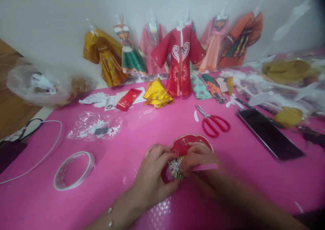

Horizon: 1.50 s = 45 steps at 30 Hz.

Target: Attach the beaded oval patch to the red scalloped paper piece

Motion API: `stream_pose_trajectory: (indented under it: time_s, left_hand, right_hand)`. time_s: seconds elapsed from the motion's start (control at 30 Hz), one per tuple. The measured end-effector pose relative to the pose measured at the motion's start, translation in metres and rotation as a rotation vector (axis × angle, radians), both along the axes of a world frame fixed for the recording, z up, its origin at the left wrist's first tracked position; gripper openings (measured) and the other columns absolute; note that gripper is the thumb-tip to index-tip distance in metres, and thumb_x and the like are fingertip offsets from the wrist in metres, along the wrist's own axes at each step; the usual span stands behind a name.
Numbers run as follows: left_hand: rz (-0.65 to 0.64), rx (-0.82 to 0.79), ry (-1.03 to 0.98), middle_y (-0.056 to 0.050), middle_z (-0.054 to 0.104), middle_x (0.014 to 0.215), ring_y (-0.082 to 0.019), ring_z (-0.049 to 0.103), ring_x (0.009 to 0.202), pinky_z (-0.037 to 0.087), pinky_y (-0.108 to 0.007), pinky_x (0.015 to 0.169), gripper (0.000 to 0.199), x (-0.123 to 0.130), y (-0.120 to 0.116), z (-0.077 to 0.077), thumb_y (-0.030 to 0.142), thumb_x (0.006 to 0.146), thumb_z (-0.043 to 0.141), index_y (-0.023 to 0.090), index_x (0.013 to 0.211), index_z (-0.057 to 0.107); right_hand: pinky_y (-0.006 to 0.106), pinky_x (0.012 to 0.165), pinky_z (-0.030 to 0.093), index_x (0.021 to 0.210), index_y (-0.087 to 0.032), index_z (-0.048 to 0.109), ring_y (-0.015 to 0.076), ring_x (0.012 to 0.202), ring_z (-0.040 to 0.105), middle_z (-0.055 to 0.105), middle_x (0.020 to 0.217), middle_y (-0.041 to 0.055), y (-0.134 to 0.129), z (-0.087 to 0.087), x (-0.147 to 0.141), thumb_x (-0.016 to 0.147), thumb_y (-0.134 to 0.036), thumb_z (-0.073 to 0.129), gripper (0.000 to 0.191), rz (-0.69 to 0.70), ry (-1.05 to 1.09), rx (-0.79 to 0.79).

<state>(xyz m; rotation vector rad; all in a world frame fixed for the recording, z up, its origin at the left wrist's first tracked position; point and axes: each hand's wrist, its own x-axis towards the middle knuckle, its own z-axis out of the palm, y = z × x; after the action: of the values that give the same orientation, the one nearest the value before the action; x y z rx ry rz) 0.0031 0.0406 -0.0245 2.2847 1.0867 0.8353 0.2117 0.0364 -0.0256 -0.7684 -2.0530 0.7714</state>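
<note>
Left hand (156,171) curves in a C about the small beaded piece (175,168), whether gripping I cannot tell; right hand (199,157), fingers bent, pinches a pink stick (207,167) beside it; red piece (183,143) just beyond

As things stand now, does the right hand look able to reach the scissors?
Probably yes: the scissors lie just beyond the right hand, and nothing tall stands between them. However, this hand holds a pink tool, so it would likely need to put that down first.
</note>
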Motion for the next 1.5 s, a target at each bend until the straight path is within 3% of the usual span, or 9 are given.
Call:
stream_pose_trajectory:
  time_s: [1.5]
  left_hand:
    - [-0.014,-0.004,-0.011,-0.005,0.059,0.101,-0.024,0.055,0.096,0.046,-0.043,0.086,0.046,-0.0002,-0.0001,-0.0004,0.015,0.067,0.079,0.021,0.108,0.059]
  right_hand:
    - [0.036,0.079,0.040,0.095,-0.021,0.054,0.0172,0.085,0.052,0.059,0.086,0.0007,0.0005,-0.0024,-0.0013,0.092,-0.009,0.052,0.013,0.006,0.018,0.007]
